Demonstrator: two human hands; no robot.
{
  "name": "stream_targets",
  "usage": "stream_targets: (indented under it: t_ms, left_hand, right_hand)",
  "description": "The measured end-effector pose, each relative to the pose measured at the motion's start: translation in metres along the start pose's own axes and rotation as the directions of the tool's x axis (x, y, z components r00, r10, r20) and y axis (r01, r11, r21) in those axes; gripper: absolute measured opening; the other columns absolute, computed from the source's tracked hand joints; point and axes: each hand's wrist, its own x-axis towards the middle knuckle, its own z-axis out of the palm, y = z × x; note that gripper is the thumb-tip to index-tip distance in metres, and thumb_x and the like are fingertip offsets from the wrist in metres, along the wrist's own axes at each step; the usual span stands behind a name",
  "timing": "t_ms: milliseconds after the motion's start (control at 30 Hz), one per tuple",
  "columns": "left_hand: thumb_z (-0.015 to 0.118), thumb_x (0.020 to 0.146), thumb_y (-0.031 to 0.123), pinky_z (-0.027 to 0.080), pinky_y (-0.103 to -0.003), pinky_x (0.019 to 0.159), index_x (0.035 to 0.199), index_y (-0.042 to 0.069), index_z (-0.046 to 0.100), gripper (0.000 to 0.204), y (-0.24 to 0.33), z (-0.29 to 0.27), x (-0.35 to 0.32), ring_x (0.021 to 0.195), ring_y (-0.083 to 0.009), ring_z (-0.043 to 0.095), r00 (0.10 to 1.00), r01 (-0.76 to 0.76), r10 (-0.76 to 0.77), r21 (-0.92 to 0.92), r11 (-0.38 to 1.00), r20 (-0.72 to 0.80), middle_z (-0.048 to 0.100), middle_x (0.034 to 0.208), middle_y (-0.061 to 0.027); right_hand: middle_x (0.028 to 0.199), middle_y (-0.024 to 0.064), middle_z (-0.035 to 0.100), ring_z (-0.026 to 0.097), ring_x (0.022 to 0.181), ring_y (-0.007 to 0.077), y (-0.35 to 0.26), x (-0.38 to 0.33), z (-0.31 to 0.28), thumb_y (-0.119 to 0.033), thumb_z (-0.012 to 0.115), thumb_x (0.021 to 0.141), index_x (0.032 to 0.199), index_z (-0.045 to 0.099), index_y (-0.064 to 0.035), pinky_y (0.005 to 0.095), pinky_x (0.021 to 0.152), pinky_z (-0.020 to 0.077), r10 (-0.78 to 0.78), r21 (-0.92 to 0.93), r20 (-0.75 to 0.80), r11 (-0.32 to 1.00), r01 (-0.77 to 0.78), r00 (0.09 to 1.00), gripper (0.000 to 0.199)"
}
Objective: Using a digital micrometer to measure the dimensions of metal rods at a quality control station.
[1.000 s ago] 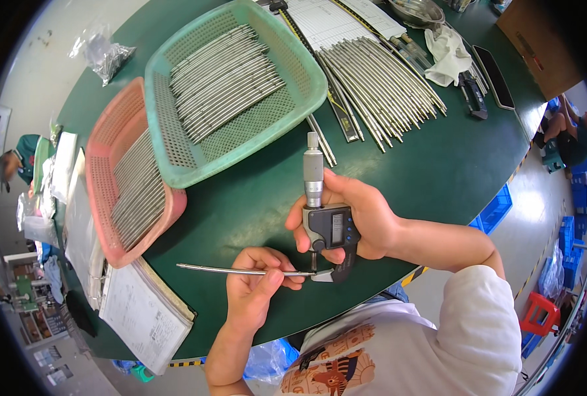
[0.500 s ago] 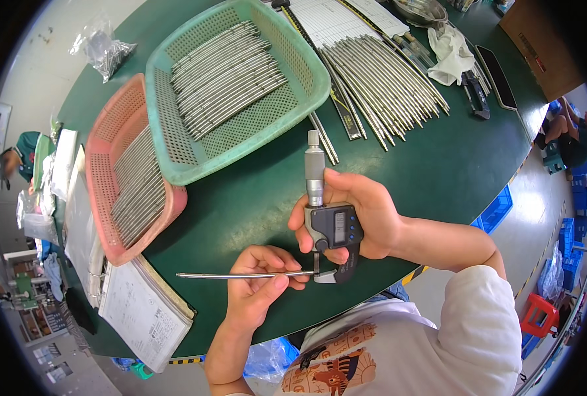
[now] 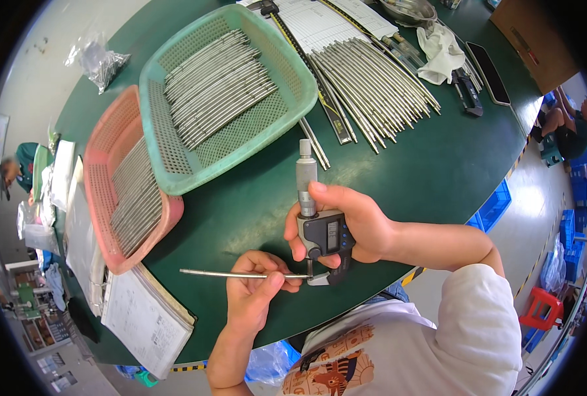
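I see thin steel rod point(image 3: 234, 273) lying horizontal, left hand point(image 3: 257, 294) grip pinching it, right end inside grey digital micrometer point(image 3: 321, 231) anvil gap; right hand point(image 3: 353, 224) grip wraps micrometer, upright.

We see a dark green table point(image 3: 439, 178). On it, far left, sits a mint-green basket point(image 3: 174, 171) with a perforated dot pattern, and left of it a salmon-pink basket point(image 3: 99, 191) with the same pattern. Both hold silver rods point(image 3: 214, 86); more silver rods point(image 3: 373, 86) fan out far right. The micrometer point(image 3: 320, 231) near us is dark grey with a silver thimble. The rod point(image 3: 221, 273) is silver. The cloth point(image 3: 442, 53) is white; the sleeve point(image 3: 478, 330) is white too.
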Motion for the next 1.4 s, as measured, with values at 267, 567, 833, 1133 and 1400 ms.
stream_targets:
  t_ms: [267, 567, 833, 1133, 1400]
  left_hand:
    - [0.054, 0.077, 0.001, 0.052, -0.029, 0.060, 0.085, 0.000, 0.041, 0.015, -0.0038, 0.0071, 0.0010, 0.072, -0.0200, 0.058, 0.985, -0.084, 0.089, 0.036, 0.996, -0.150, 0.051, 0.081, -0.0122]
    - [0.055, 0.077, 0.003, 0.051, -0.028, 0.061, 0.084, 0.000, 0.042, 0.015, -0.0030, 0.0067, 0.0009, 0.070, -0.0187, 0.058, 0.989, -0.070, 0.077, 0.056, 0.996, -0.129, 0.051, 0.080, -0.0115]
    - [0.055, 0.077, 0.004, 0.051, -0.029, 0.061, 0.085, 0.000, 0.042, 0.016, -0.0030, 0.0087, 0.0003, 0.071, -0.0186, 0.057, 0.987, -0.068, 0.076, 0.060, 0.996, -0.140, 0.051, 0.081, -0.0113]
    - [0.054, 0.078, 0.007, 0.051, -0.028, 0.059, 0.085, 0.000, 0.042, 0.016, -0.0033, 0.0079, 0.0015, 0.070, -0.0186, 0.058, 0.986, -0.061, 0.074, 0.089, 0.994, -0.149, 0.051, 0.080, -0.0115]
    - [0.054, 0.078, 0.005, 0.051, -0.028, 0.062, 0.086, 0.000, 0.042, 0.015, -0.0004, 0.0043, 0.0015, 0.072, -0.0188, 0.057, 0.994, -0.064, 0.067, 0.034, 0.997, -0.087, 0.053, 0.082, -0.0134]
  right_hand:
    - [0.065, 0.0094, 0.056, 0.045, 0.045, 0.0128, 0.0000, -0.0014, 0.0030, -0.050, 0.026, 0.083, 0.083, 0.052, -0.0003, 0.0227, 0.040, 0.0358, -0.103, -0.016, -0.015, 0.995, 0.103, 0.995, 0.056]
    - [0.070, 0.0116, 0.056, 0.047, 0.048, 0.0134, 0.0008, -0.0001, 0.0003, -0.046, 0.019, 0.084, 0.087, 0.051, -0.0007, 0.0227, 0.041, 0.0369, -0.078, 0.082, 0.017, 0.994, 0.076, 0.997, 0.056]
    - [0.070, 0.0134, 0.056, 0.047, 0.044, 0.0143, 0.0005, -0.0003, 0.0010, -0.052, 0.027, 0.080, 0.086, 0.053, -0.0002, 0.0219, 0.040, 0.0369, -0.077, -0.021, -0.024, 0.997, 0.077, 0.997, 0.058]
    - [0.070, 0.0126, 0.056, 0.045, 0.044, 0.0138, 0.0027, 0.0002, 0.0012, -0.054, 0.025, 0.081, 0.087, 0.053, -0.0008, 0.0223, 0.041, 0.0364, -0.099, -0.040, 0.000, 0.994, 0.098, 0.995, 0.060]
    - [0.068, 0.0120, 0.055, 0.043, 0.042, 0.0146, -0.0016, 0.0003, 0.0012, -0.046, 0.015, 0.085, 0.086, 0.050, -0.0003, 0.0237, 0.041, 0.0361, -0.024, 0.064, -0.053, 0.998, 0.027, 0.998, 0.058]
